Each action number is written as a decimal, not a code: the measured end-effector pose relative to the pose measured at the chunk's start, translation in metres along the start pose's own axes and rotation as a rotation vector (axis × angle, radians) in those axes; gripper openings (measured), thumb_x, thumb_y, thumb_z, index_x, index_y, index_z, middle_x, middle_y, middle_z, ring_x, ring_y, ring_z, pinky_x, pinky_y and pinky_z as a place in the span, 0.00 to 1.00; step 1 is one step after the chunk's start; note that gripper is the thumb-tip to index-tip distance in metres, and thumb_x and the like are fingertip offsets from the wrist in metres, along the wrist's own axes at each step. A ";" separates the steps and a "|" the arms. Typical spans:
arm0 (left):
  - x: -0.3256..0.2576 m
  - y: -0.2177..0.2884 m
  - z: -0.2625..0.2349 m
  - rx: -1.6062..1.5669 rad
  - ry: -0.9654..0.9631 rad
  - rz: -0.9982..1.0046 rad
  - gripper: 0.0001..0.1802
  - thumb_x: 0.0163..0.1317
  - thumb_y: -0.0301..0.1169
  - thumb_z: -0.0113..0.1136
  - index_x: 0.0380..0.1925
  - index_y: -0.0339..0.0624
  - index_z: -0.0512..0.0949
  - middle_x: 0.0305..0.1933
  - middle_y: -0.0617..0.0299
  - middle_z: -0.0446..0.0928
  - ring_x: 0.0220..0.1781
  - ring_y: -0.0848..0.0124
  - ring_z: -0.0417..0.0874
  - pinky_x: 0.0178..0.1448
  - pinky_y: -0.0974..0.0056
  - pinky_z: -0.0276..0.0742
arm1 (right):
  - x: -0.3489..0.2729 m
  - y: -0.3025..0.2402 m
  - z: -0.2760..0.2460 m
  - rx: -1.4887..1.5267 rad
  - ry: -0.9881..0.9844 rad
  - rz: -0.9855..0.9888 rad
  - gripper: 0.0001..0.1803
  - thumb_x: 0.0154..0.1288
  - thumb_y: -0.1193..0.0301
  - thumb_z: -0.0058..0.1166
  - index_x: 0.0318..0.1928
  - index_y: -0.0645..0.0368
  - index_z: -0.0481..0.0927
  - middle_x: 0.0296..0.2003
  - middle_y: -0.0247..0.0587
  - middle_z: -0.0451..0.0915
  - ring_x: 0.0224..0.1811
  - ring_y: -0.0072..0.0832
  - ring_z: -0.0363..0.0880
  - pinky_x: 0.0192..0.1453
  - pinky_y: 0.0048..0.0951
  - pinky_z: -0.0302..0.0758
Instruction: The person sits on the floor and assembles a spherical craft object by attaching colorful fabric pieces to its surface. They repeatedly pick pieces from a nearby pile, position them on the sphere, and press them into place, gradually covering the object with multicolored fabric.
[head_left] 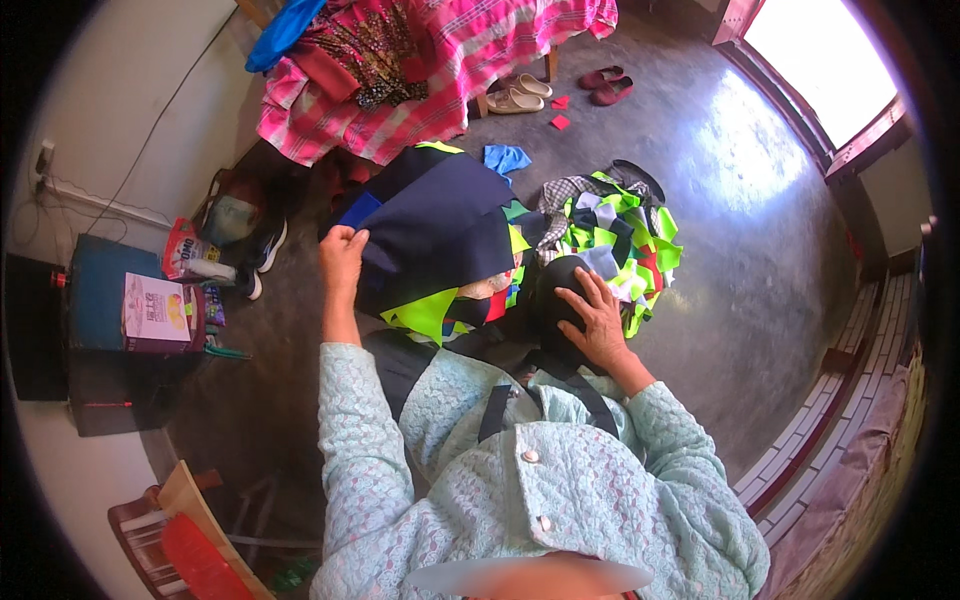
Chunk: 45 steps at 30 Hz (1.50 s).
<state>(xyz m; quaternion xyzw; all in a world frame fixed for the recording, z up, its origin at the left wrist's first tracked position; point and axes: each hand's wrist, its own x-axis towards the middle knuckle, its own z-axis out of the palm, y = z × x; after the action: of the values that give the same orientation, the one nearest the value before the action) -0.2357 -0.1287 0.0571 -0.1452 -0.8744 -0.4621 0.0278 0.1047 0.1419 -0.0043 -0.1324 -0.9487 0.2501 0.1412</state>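
Note:
My left hand (343,262) is closed on the left edge of a large dark navy piece of cloth (440,235), pinched between thumb and fingers. A strip of bright blue cloth (360,210) shows beside that grip. Under the navy piece, neon yellow-green scraps (422,316) stick out, with red and green bits among them. My right hand (598,318) lies with fingers spread on my black-clothed knee (553,290), holding nothing. Just beyond it is a heap of cloth scraps (610,240) in neon yellow, white, grey, black and red.
A bed or table with a pink checked cloth (430,100) stands ahead. Nearby lie beige shoes (515,102), dark red shoes (607,88), red scraps (560,122) and a blue scrap (507,158). A dark cabinet (100,300) holds packages at left; a wooden chair (150,530) stands lower left.

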 end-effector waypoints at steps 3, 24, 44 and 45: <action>0.003 -0.012 -0.021 -0.016 -0.014 -0.067 0.08 0.52 0.24 0.69 0.30 0.36 0.77 0.26 0.71 0.75 0.27 0.82 0.71 0.33 0.73 0.68 | -0.001 0.002 0.002 -0.001 0.004 0.004 0.32 0.51 0.62 0.64 0.60 0.37 0.73 0.71 0.39 0.57 0.72 0.44 0.52 0.67 0.48 0.56; -0.001 0.069 0.115 0.785 -0.098 0.605 0.32 0.61 0.52 0.56 0.60 0.46 0.69 0.70 0.51 0.60 0.74 0.54 0.56 0.71 0.40 0.52 | 0.002 0.008 -0.004 0.091 -0.026 0.009 0.32 0.51 0.61 0.64 0.60 0.37 0.73 0.70 0.37 0.57 0.72 0.42 0.53 0.66 0.48 0.57; -0.008 0.069 0.144 0.826 -0.137 0.538 0.27 0.65 0.49 0.49 0.62 0.51 0.70 0.70 0.57 0.64 0.74 0.58 0.57 0.73 0.43 0.46 | 0.015 0.241 0.104 0.761 0.262 0.791 0.23 0.62 0.69 0.59 0.59 0.49 0.74 0.62 0.46 0.60 0.41 0.28 0.79 0.36 0.25 0.79; -0.008 0.070 0.144 0.833 -0.143 0.532 0.27 0.65 0.48 0.50 0.62 0.51 0.69 0.70 0.57 0.63 0.74 0.59 0.57 0.74 0.44 0.45 | 0.019 0.252 0.109 0.733 0.267 0.815 0.24 0.62 0.68 0.59 0.60 0.46 0.74 0.64 0.47 0.58 0.40 0.28 0.79 0.36 0.25 0.79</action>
<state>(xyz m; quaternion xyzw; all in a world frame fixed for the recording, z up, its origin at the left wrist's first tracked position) -0.1961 0.0240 0.0291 -0.3711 -0.9171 -0.0394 0.1403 0.0963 0.3119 -0.2206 -0.4608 -0.6458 0.5788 0.1886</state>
